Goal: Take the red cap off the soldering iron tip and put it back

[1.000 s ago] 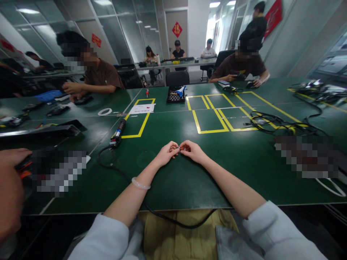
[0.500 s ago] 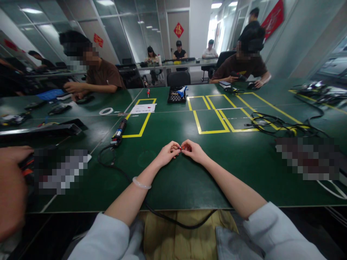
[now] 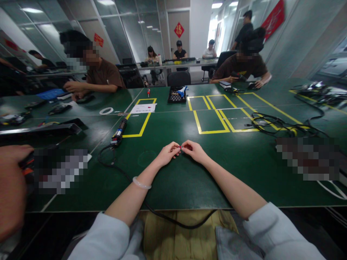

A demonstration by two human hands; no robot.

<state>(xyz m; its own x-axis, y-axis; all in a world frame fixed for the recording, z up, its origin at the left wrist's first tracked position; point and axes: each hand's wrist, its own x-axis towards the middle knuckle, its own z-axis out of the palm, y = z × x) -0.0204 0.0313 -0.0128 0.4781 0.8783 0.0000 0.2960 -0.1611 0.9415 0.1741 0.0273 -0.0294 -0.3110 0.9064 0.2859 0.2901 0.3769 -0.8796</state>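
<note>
A long dark green counter fills the head view, marked with yellow tape rectangles and set in a glass-walled workroom where other people sit at work along the far edge.

Near the middle of the near side, the person's left hand and right hand meet just above the counter. The fingers of both hands are pinched narrow on a small red piece, which sits between the two sets of fingertips (it is too small to tell its shape). A pale translucent bracelet circles the left wrist.

Left of the hands lies a black and silver cylindrical tool, with a black cord looping from it toward the near edge. Farther back are a white sheet of paper, a white tape ring and a black compartment tray. To the right, well apart from the hands, a tangle of black cables lies across the yellow lines. At the far left edge, another person's hand rests by a blurred patch.
</note>
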